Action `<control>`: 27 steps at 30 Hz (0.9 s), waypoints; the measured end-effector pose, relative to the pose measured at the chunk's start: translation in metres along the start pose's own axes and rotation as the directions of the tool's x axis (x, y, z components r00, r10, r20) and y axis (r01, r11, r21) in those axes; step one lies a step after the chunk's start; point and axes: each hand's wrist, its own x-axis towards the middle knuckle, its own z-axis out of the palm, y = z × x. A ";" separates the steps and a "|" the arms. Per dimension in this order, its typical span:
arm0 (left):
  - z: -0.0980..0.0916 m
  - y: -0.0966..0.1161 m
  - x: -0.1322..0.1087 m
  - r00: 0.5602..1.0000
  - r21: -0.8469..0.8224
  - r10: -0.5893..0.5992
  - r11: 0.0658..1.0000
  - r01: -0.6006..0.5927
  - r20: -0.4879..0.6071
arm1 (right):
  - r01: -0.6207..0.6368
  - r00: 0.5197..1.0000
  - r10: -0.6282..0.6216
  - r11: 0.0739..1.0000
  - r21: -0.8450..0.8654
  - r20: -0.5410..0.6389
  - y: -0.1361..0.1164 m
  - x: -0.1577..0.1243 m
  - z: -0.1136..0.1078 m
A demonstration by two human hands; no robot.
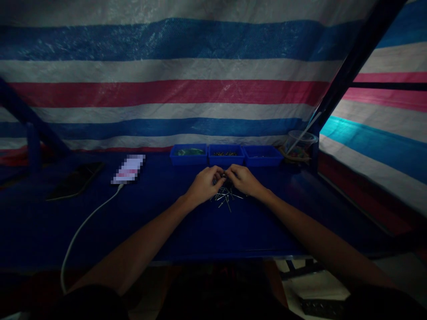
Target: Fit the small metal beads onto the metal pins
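My left hand (204, 184) and my right hand (246, 180) meet over the middle of the blue table (227, 238). Both are closed, with fingertips pinched together around a small, dark, brassy piece (224, 175) whose kind is too small and dim to tell. Just below the fingers lies a loose pile of thin, silvery metal pins (228, 203), partly hidden by my hands.
Three blue bins stand along the back: one with green material (188, 162), one with small brassy parts (226, 161), one with barely visible contents (263, 161). A clear plastic cup (302, 138) sits right. Leftward are a lit phone (128, 170) on a white cable (87, 218) and a dark phone (76, 180).
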 end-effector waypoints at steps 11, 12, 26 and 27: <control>-0.005 0.005 0.002 0.990 -0.054 -0.143 0.988 0.142 -0.010 | 0.177 0.981 -0.193 0.927 -0.330 -0.017 -0.015 -0.008 -0.011; -0.005 0.006 0.002 0.991 -0.080 -0.136 0.987 0.136 0.005 | 0.185 0.979 -0.204 0.907 -0.378 -0.011 -0.017 -0.009 -0.011; 0.010 0.014 0.006 0.996 0.204 -0.091 0.975 0.088 0.006 | -0.191 0.975 0.088 0.809 -0.557 -0.206 -0.002 0.030 -0.062; 0.012 0.016 0.007 0.994 0.248 -0.101 0.964 0.091 0.028 | -0.195 0.979 0.128 0.808 -0.556 -0.157 0.002 0.024 -0.057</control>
